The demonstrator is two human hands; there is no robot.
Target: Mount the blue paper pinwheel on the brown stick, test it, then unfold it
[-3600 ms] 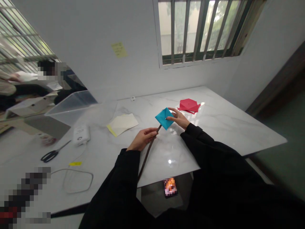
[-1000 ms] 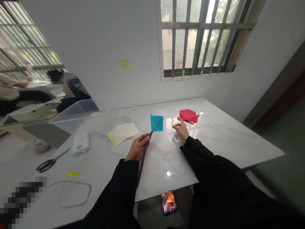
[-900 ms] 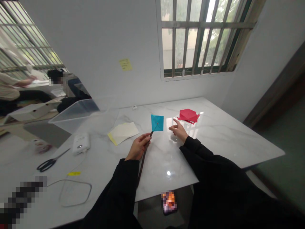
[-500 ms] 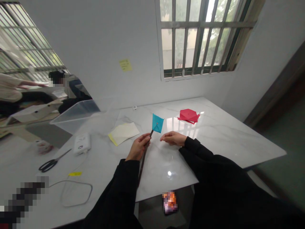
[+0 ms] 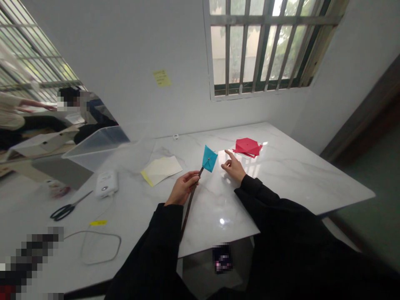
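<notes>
My left hand is closed round a thin dark stick that carries a blue folded paper pinwheel at its top end. The pinwheel stands tilted above the white marble table. My right hand hovers just right of the pinwheel, index finger stretched out, other fingers loosely curled, holding nothing. Red folded paper lies on the table beyond my right hand.
Cream and yellow sheets lie left of the pinwheel. Further left are a white device, black scissors, a grey cable loop and a clear plastic bin. Another person sits at the far left.
My right hand let go of the pinwheel, swept down beside it and has risen again with a finger out. The pinwheel's blades have turned. My left hand keeps the stick.
</notes>
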